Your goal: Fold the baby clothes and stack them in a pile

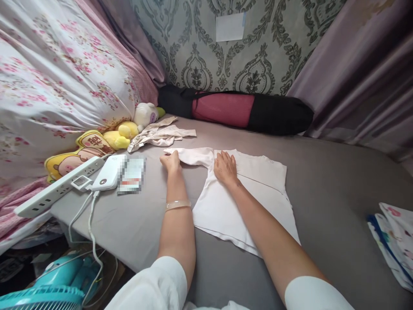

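Observation:
A small white long-sleeved shirt (pixel 254 189) lies spread on the grey sheet (pixel 325 189). Its left-side sleeve (pixel 196 156) stretches out to the left, and the cuff end is pinched in my left hand (pixel 171 161). Near the shoulder seam, my right hand (pixel 226 168) lies flat on the shirt with its fingers extended. The sleeve on the other side does not show; it may be folded under or behind the body. Further back on the left lies a crumpled beige garment (pixel 161 134), touched by neither hand.
At the left stand a power strip (pixel 61 185), a white power bank (pixel 109 172) with cables, and plush toys (pixel 122 134). A long black and red bag (pixel 222 110) lies along the wall. Folded cloths (pixel 392 241) sit at right; a turquoise fan (pixel 48 284) is below the left edge.

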The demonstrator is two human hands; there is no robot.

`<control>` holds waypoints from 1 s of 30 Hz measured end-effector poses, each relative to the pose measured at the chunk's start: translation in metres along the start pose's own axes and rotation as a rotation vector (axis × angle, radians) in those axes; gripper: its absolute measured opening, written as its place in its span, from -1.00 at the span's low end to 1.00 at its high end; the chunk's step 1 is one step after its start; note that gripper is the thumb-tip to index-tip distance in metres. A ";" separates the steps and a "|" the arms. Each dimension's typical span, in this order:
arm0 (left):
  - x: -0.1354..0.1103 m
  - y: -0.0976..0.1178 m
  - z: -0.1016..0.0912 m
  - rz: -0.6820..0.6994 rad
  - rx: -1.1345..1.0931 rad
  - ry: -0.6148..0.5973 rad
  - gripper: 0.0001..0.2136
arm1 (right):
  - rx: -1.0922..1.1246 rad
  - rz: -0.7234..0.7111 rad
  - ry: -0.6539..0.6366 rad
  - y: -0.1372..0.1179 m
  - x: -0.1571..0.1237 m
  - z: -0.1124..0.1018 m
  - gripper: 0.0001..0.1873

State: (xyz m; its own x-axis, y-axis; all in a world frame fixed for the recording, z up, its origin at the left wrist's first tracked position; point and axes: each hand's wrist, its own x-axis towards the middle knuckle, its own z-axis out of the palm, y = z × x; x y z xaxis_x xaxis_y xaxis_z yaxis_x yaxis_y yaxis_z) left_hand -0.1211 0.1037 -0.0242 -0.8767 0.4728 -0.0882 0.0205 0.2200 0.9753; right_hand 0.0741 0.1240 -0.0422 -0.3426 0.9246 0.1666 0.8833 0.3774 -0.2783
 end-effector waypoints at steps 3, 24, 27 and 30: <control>0.004 0.011 0.002 -0.175 -0.285 -0.004 -0.79 | -0.009 0.017 -0.034 -0.002 0.001 0.001 -0.43; -0.068 0.098 0.018 -0.111 -0.786 -0.413 -0.79 | -0.021 0.088 -0.154 -0.013 0.004 -0.007 -0.38; -0.079 0.097 0.031 -0.095 -0.795 -0.467 -0.78 | -0.022 0.099 -0.173 -0.014 0.005 -0.008 -0.39; -0.090 0.093 0.047 -0.071 -0.803 -0.495 -0.80 | -0.030 0.086 -0.203 -0.014 0.006 -0.010 -0.40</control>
State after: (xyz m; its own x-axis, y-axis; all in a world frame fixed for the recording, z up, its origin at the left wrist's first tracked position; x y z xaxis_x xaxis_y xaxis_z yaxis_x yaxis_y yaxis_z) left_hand -0.0176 0.1217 0.0649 -0.5562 0.8296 -0.0489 -0.5237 -0.3042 0.7958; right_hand 0.0628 0.1240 -0.0276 -0.3205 0.9459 -0.0511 0.9201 0.2980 -0.2542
